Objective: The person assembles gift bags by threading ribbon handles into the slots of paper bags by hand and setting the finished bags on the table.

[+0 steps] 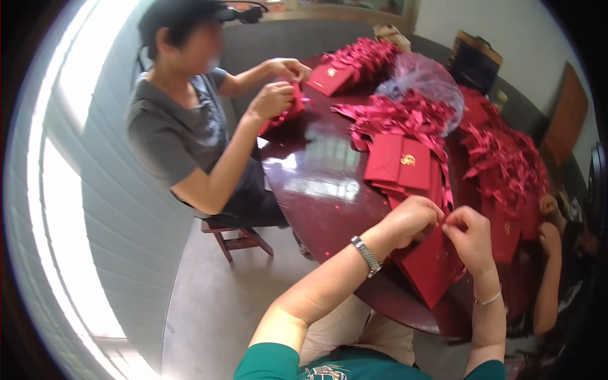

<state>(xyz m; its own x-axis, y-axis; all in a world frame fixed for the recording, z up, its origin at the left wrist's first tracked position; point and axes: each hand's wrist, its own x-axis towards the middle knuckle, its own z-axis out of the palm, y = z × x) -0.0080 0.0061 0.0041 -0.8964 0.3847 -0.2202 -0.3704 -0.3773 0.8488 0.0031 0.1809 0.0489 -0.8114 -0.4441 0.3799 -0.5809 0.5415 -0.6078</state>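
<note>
A red paper gift bag [430, 272] rests slanted at the near edge of the table, below both my hands. My left hand [415, 221], with a metal watch on the wrist, is closed in a pinch at the bag's upper end. Close beside it my right hand [468, 237] also pinches at that end, thumb against bent fingers. Whether a ribbon runs between the fingertips is too small to make out. Just beyond my hands lies a stack of red gift bags [396, 161] with a gold emblem and a heap of red ribbons [411, 117] behind it.
The round dark red table [326, 221] has a shiny top. More ribboned bags [506, 164] are piled on the right and at the back. At left a seated person [183, 120] handles a red bag. Another person's hands [551, 231] show at right. Clear plastic wrap [427, 76] lies behind.
</note>
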